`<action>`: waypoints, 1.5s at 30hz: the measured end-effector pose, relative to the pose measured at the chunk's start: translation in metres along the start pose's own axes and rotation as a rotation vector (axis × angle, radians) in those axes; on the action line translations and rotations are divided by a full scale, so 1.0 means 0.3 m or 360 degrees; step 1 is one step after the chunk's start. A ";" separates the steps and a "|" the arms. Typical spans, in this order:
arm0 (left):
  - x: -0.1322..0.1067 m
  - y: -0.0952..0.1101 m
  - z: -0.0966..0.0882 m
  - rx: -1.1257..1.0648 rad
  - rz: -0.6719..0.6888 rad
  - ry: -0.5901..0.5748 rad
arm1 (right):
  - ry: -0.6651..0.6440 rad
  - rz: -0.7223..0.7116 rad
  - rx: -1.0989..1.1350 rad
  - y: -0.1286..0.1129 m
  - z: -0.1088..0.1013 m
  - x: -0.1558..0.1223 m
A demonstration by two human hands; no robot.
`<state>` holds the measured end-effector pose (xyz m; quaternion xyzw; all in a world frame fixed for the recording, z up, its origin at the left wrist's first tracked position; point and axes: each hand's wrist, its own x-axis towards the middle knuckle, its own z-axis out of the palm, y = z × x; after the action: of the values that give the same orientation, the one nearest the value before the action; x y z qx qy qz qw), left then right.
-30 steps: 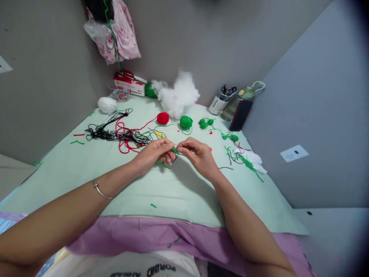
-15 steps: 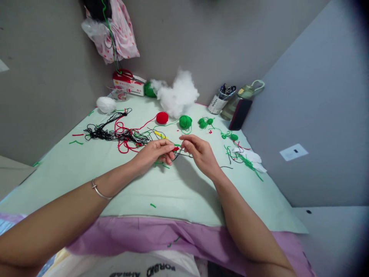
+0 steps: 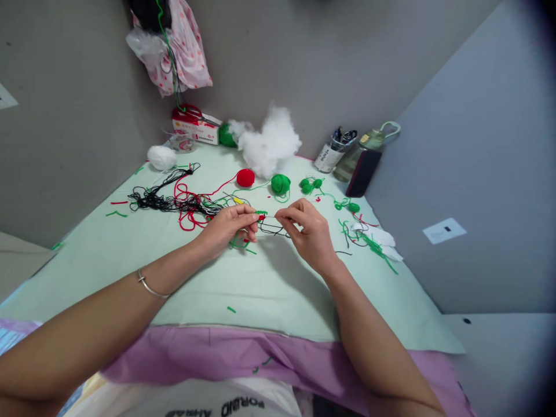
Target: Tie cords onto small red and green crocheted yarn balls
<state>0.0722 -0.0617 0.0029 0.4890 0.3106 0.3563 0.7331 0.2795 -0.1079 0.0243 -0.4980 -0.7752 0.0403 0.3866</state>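
My left hand (image 3: 232, 227) is closed, thumb and fingers pinching a small red and green yarn piece (image 3: 262, 216). It looks knitted or crocheted, and most of it is hidden by the fingers. From the right, my right hand (image 3: 306, 229) pinches a thin, straight needle (image 3: 270, 217) that reaches to the yarn piece. Black yarn (image 3: 273, 233) hangs in a loop below, between both hands. Just behind the left hand lies a yellow tool (image 3: 238, 201), partly covered. Green yarn ends stick out under the left fingers.
Tangled black yarn (image 3: 152, 200) and looped red yarn lie at left. Behind are a white ball (image 3: 161, 157), red ball (image 3: 245, 178), green ball (image 3: 280, 184) and white stuffing (image 3: 271, 145). Green scraps (image 3: 376, 249), a phone (image 3: 364, 174), a pen cup (image 3: 330, 155) and a bottle stand right.
My right hand's fingers have closed into a pinch on the needle, and the hand has turned a little. The red and green piece stays in my left hand.
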 end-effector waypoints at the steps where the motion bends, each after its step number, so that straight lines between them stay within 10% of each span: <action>1: 0.000 0.000 0.000 0.0005 0.0004 0.0001 | 0.0006 -0.0018 -0.0028 0.001 0.000 0.000; 14: 0.003 -0.005 0.001 0.0206 0.0060 -0.0004 | 0.0015 -0.0183 -0.0215 -0.013 0.003 0.000; 30: 0.000 0.006 -0.013 0.0075 -0.0011 -0.0220 | -0.0112 0.0485 0.0814 0.020 0.021 0.012; 36: 0.006 -0.010 -0.006 0.0124 0.0026 -0.0122 | 0.0025 0.0576 0.0716 -0.002 0.063 -0.006; 45: 0.007 -0.022 0.004 0.0133 0.0068 -0.0021 | -0.0140 -0.0091 -0.0395 -0.062 0.088 -0.037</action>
<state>0.0758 -0.0624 -0.0030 0.5278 0.3100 0.3553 0.7064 0.2511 -0.1175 0.0081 -0.5174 -0.8043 -0.0452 0.2887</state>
